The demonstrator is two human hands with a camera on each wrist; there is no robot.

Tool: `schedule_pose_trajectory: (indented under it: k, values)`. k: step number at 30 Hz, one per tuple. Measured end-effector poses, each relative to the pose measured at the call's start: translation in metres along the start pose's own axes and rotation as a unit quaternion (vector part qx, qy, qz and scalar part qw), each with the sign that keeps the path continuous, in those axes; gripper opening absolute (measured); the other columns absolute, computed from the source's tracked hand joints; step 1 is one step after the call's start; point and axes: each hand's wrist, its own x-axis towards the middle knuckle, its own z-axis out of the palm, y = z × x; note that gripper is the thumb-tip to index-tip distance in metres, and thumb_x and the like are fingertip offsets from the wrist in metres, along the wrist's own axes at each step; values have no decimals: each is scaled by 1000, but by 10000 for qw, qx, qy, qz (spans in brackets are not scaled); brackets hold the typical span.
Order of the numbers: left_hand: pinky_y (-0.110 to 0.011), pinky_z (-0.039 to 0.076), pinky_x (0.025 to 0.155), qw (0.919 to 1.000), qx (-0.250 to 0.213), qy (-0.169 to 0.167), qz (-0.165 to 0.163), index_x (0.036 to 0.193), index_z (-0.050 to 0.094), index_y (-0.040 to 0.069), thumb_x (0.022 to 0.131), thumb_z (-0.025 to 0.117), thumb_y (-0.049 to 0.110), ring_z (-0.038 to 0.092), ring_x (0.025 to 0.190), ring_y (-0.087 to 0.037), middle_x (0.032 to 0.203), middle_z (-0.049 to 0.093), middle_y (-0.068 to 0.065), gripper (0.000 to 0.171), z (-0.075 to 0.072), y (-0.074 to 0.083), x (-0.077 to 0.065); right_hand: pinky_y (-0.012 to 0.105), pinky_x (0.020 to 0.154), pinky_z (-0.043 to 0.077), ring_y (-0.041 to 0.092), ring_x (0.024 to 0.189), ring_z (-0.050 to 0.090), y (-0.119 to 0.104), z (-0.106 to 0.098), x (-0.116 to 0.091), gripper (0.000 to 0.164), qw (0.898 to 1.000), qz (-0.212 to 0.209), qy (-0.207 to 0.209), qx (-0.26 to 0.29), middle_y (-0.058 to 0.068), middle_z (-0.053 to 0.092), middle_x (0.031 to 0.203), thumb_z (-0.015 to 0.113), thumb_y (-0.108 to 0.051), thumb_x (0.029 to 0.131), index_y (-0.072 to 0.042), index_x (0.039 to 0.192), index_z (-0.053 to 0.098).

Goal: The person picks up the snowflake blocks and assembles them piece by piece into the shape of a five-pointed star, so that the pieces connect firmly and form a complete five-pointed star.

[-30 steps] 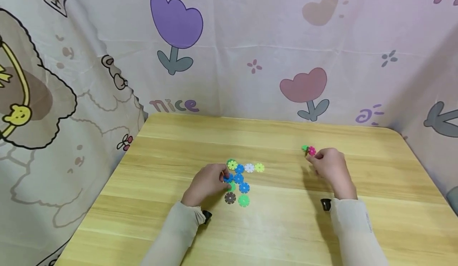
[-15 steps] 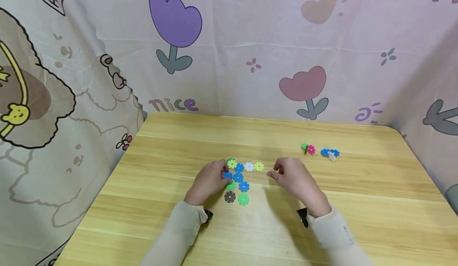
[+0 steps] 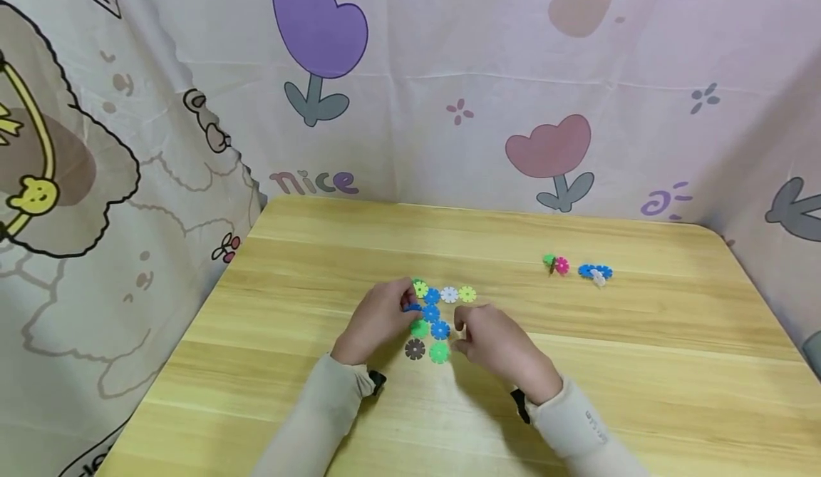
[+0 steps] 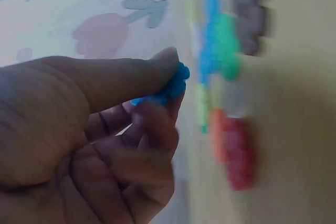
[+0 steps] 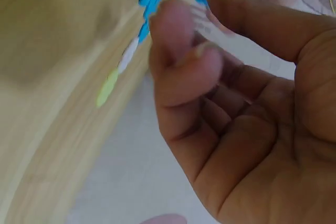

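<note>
My left hand (image 3: 375, 324) pinches a blue snowflake disc (image 4: 179, 81) between thumb and fingers, just above the left side of the loose discs. Held slightly apart, the thumb and fingers of my right hand (image 3: 503, 341) have nothing between them, close to a blue disc (image 3: 440, 330) and a bright green disc (image 3: 439, 352). Around them lie a brown disc (image 3: 415, 349), a white disc (image 3: 449, 294), a yellow-green disc (image 3: 467, 294) and other blue and green ones. Red (image 4: 239, 153) and orange discs show in the left wrist view, hidden behind my left hand from the head view.
Toward the back right of the wooden table (image 3: 641, 363) lie two joined clusters: a pink, green and brown cluster (image 3: 561, 265) and a blue and white cluster (image 3: 595, 273). A patterned cloth (image 3: 423, 28) hangs behind the table.
My right hand has come from the clusters at the back right leftward to the loose discs, uncovering the blue and white cluster. My left hand stays at the discs, still pinching the blue one.
</note>
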Motion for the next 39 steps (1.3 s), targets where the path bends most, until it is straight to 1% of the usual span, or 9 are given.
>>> schedule_pose_trajectory:
  k: [5, 10, 16, 21, 25, 30, 32, 35, 39]
  values:
    - [-27, 53, 55, 9969, -724, 114, 286, 90, 64, 8, 91, 81, 8, 58, 62, -16, 78, 62, 0, 17, -19, 14, -7, 29, 60, 50, 10, 68, 55, -4, 10, 1, 23, 9960, -733, -144, -490, -1, 66, 84, 84, -6, 85, -9, 99, 67]
    - [-28, 55, 48, 9880, -1493, 14, 390, 93, 67, 6, 92, 79, 6, 65, 58, -27, 81, 66, -4, 12, -34, 26, -17, 26, 56, 46, 11, 67, 54, -6, 19, 2, 28, 9913, -1120, -106, -677, -1, 64, 84, 85, -7, 85, -10, 105, 65]
    - [-25, 54, 49, 9786, -1980, -281, 490, 102, 72, 2, 97, 73, 3, 68, 64, -28, 86, 69, -12, 6, -42, 34, -24, 28, 54, 44, 12, 65, 50, -6, 28, 7, 25, 9917, -1083, -48, -689, -1, 63, 81, 79, 2, 84, -12, 98, 64]
    - [-21, 50, 49, 9723, -2227, -478, 534, 108, 74, -1, 100, 69, 4, 67, 64, -21, 83, 68, -9, 11, -45, 35, -25, 27, 55, 42, 13, 64, 47, -5, 32, 10, 28, 9953, -827, -135, -485, -4, 55, 77, 76, 7, 82, -11, 93, 58]
    - [-19, 47, 48, 9658, -2462, -609, 543, 111, 74, -3, 100, 67, 4, 68, 65, -20, 86, 70, -15, 14, -44, 33, -22, 25, 55, 41, 12, 63, 45, -3, 31, 10, 28, 9950, -923, -263, -264, -4, 51, 75, 73, 9, 84, -10, 92, 54]
    - [-28, 59, 57, 9522, -2858, -874, 635, 111, 73, -8, 101, 66, 2, 69, 67, -20, 88, 70, -22, 16, -35, 26, -16, 24, 60, 44, 9, 66, 47, 1, 19, 6, 20, 9936, -1077, -325, 98, -4, 57, 78, 72, 4, 91, -12, 90, 59]
    - [-35, 63, 64, 9480, -2955, -967, 674, 111, 72, -8, 102, 65, 2, 70, 68, -20, 87, 70, -23, 16, -32, 24, -14, 25, 59, 45, 8, 66, 48, 3, 11, 4, 17, 9939, -1049, -181, 278, -5, 58, 78, 73, 2, 92, -12, 90, 63]
    - [-44, 64, 68, 9457, -3012, -1007, 692, 112, 72, -8, 102, 65, 2, 70, 68, -21, 88, 70, -24, 16, -31, 24, -14, 25, 54, 44, 8, 62, 48, 5, -5, 1, 14, 9926, -1013, 336, 578, -6, 55, 74, 73, -1, 93, -12, 89, 67]
    - [-45, 64, 69, 9418, -3128, -988, 729, 114, 72, -8, 102, 66, 4, 70, 69, -19, 92, 70, -28, 19, -33, 25, -14, 26, 52, 45, 8, 60, 48, 6, -23, -3, 16, 9795, -1283, 1199, 985, -8, 55, 71, 73, 1, 94, -13, 89, 68]
